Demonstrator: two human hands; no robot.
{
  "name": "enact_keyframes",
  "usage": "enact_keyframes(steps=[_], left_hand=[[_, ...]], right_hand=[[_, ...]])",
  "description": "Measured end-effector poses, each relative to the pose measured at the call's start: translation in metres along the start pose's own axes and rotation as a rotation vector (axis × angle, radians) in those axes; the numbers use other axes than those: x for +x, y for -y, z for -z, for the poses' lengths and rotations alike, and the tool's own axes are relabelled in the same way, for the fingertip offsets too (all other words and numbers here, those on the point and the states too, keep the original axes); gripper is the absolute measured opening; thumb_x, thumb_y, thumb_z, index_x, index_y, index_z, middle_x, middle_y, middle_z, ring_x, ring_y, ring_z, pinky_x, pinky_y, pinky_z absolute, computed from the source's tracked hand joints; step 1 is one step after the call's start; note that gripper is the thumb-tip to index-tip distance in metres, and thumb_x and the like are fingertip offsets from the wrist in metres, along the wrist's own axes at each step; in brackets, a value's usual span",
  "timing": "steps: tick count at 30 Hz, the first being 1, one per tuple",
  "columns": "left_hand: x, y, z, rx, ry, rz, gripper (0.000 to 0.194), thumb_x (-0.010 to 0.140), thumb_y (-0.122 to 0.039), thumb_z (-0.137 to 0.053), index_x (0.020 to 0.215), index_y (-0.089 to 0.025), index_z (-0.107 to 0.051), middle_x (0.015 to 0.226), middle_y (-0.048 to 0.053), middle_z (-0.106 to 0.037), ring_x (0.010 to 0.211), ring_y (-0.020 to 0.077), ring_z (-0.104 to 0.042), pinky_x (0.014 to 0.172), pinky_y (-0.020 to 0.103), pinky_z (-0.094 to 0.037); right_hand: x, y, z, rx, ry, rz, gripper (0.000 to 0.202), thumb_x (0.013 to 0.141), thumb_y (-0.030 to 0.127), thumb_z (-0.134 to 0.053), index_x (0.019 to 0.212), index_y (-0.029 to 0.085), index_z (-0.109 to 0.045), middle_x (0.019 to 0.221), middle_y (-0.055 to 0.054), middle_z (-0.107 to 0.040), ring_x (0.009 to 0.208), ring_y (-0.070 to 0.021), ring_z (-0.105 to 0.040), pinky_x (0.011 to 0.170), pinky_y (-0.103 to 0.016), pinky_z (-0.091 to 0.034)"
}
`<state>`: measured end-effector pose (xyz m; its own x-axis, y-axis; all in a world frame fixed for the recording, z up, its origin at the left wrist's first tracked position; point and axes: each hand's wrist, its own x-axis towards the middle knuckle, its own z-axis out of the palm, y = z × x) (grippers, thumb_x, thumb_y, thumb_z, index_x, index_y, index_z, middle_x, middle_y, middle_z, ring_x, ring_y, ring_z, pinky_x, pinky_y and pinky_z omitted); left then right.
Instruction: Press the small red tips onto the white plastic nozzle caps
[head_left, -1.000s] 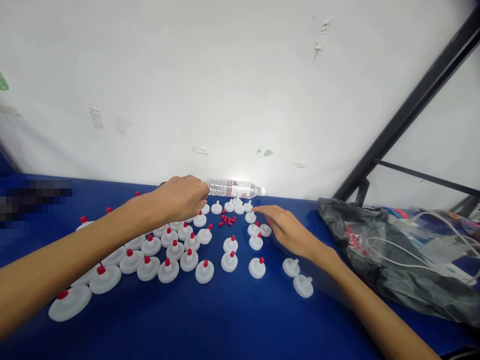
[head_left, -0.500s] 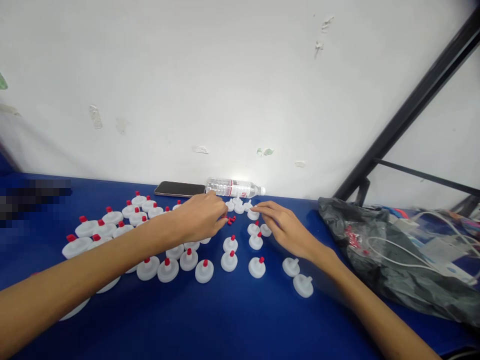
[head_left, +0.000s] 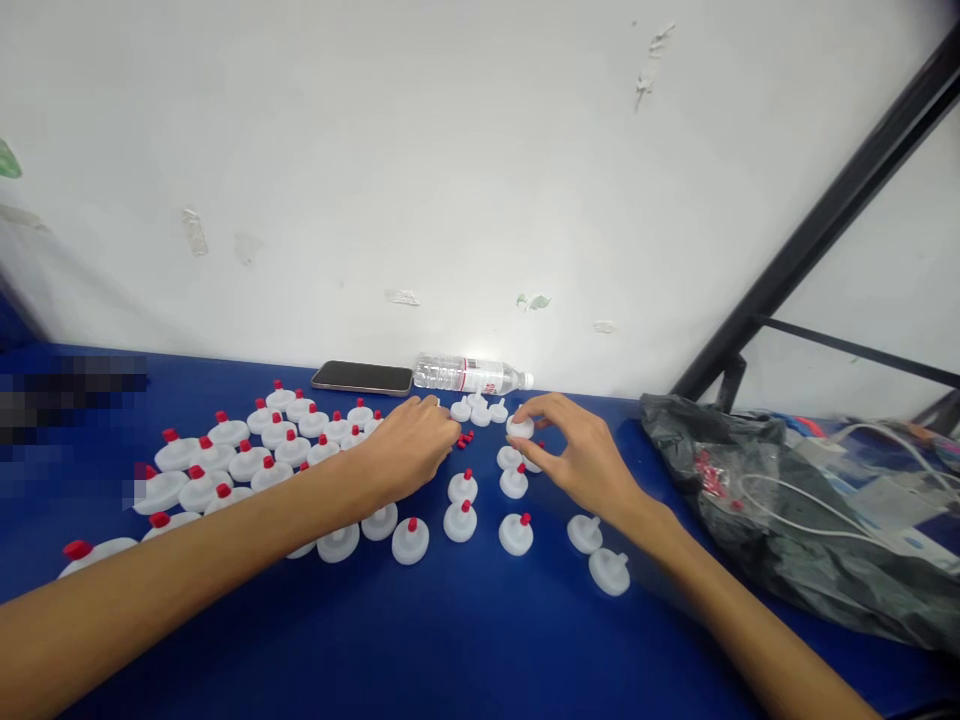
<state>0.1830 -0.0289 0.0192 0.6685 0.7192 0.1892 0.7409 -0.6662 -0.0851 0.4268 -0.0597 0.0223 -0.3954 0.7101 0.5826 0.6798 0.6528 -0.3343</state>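
Note:
Between the thumb and fingers of my right hand is a white round disc with a short stem on top. My left hand is closed over the table, its fingertips turned away, so anything in them is hidden. Just right of it lie several small loose red caps. Behind the caps stands a cluster of white discs with bare stems. Several discs topped with red caps spread across the left and middle of the table, some behind my left forearm.
A phone and a clear plastic bottle lie along the wall. On the right, a dark plastic bag holds a packet of red caps and a white cable. Two uncapped discs sit near my right forearm.
My right hand has taken hold of a disc and drawn its thumb and fingers around it. My left hand has lowered slightly, with its fingers curled down.

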Motion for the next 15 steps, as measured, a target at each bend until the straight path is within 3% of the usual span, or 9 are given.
enact_keyframes(steps=[3, 6, 11, 15], left_hand=[[0.0, -0.002, 0.008, -0.08, -0.07, 0.024, 0.016, 0.09, -0.003, -0.06, 0.083, -0.009, -0.073, 0.086, 0.018, -0.073, 0.096, 0.0368, -0.066, 0.081, 0.045, -0.05], [0.0, -0.004, 0.022, -0.242, -0.158, 0.086, 0.011, 0.088, -0.008, -0.063, 0.086, -0.012, -0.073, 0.087, 0.014, -0.074, 0.089, 0.031, -0.068, 0.074, 0.039, -0.051], [0.002, -0.011, 0.044, -0.596, -0.295, 0.157, 0.022, 0.095, -0.022, -0.062, 0.11, -0.023, -0.078, 0.099, 0.002, -0.079, 0.088, 0.0192, -0.071, 0.074, 0.03, -0.054], [0.002, -0.016, 0.053, -0.826, -0.291, 0.162, 0.019, 0.098, -0.026, -0.064, 0.104, -0.025, -0.082, 0.103, -0.001, -0.082, 0.092, 0.0157, -0.075, 0.082, 0.027, -0.058]], right_hand=[[-0.002, 0.003, -0.001, 0.023, 0.026, 0.006, 0.017, 0.096, 0.019, -0.072, 0.106, 0.026, -0.06, 0.105, -0.001, -0.073, 0.093, -0.0205, -0.071, 0.082, -0.033, -0.055], [-0.003, 0.007, -0.002, 0.036, 0.044, 0.003, 0.019, 0.096, 0.023, -0.073, 0.105, 0.027, -0.056, 0.105, 0.0, -0.073, 0.094, -0.0203, -0.073, 0.08, -0.032, -0.055], [-0.007, 0.018, 0.0, 0.145, 0.108, 0.017, 0.023, 0.098, 0.029, -0.072, 0.1, 0.028, -0.049, 0.112, 0.0, -0.076, 0.114, -0.0235, -0.073, 0.085, -0.031, -0.054], [-0.009, 0.024, 0.001, 0.147, 0.087, 0.036, 0.023, 0.1, 0.029, -0.07, 0.097, 0.028, -0.047, 0.116, 0.0, -0.078, 0.109, -0.0228, -0.075, 0.083, -0.03, -0.054]])
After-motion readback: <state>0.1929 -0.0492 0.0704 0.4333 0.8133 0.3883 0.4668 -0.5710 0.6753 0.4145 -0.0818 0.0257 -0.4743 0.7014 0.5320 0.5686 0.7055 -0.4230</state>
